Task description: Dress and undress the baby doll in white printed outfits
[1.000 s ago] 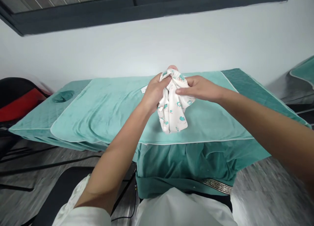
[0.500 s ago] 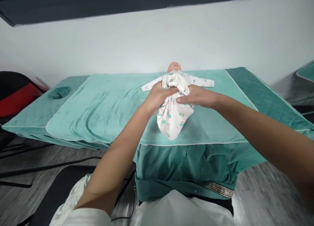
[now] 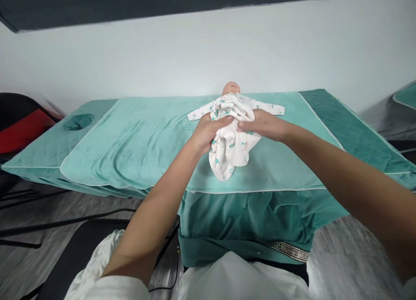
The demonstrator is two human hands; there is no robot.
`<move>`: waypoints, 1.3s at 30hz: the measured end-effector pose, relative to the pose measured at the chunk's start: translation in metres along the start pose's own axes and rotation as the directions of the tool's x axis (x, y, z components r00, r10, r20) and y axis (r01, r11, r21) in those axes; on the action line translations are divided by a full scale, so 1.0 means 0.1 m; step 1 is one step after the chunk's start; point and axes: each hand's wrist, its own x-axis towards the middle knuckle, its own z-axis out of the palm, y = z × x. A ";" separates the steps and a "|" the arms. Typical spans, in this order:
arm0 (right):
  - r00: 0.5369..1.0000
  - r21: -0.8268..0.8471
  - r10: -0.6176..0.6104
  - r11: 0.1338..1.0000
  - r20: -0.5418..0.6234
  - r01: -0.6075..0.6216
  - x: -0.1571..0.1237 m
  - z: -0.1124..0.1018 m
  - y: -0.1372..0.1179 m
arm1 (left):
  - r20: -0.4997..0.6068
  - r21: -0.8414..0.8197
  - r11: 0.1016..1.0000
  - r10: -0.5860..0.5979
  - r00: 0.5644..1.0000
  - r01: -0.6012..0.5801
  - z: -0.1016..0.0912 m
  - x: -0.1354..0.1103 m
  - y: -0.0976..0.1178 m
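A baby doll [image 3: 231, 87] lies on the green bed with its head toward the wall, its sleeves spread to both sides. White baby clothes [image 3: 230, 148] with green and pink prints are bunched over its body, and the lower part hangs toward me in folds. My left hand [image 3: 208, 130] grips the gathered cloth on its left side, thumb on top. On the other side, my right hand [image 3: 264, 124] pinches the same cloth, its thumb close to the left one. The doll's lower body is hidden by the cloth and my hands.
The massage bed [image 3: 146, 135] has a green velvet cover and a face hole [image 3: 78, 122] at its left end. A black and red chair [image 3: 24, 122] stands at the far left. Near my left arm is a black seat [image 3: 81, 256] with white cloth on it.
The hanging cloth has crumpled and shifted; its lower end is folded and a bit higher than before. Both hands keep their grip, with the thumbs slightly moved.
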 end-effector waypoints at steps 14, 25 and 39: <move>0.979 0.254 0.002 0.966 -0.205 0.051 -0.01 0.15 0.02 | 0.075 -0.043 0.994 -0.097 0.992 0.100 -0.01 -0.01 -0.02; 0.930 0.288 0.048 0.956 -0.364 0.064 0.11 0.12 -0.02 | 0.075 -0.039 0.965 -0.257 0.963 0.260 0.07 -0.02 -0.12; 0.893 0.234 0.331 0.935 -0.306 -0.266 -0.40 0.31 0.75 | -0.051 0.722 0.670 -0.193 0.980 0.170 -0.12 0.02 -0.51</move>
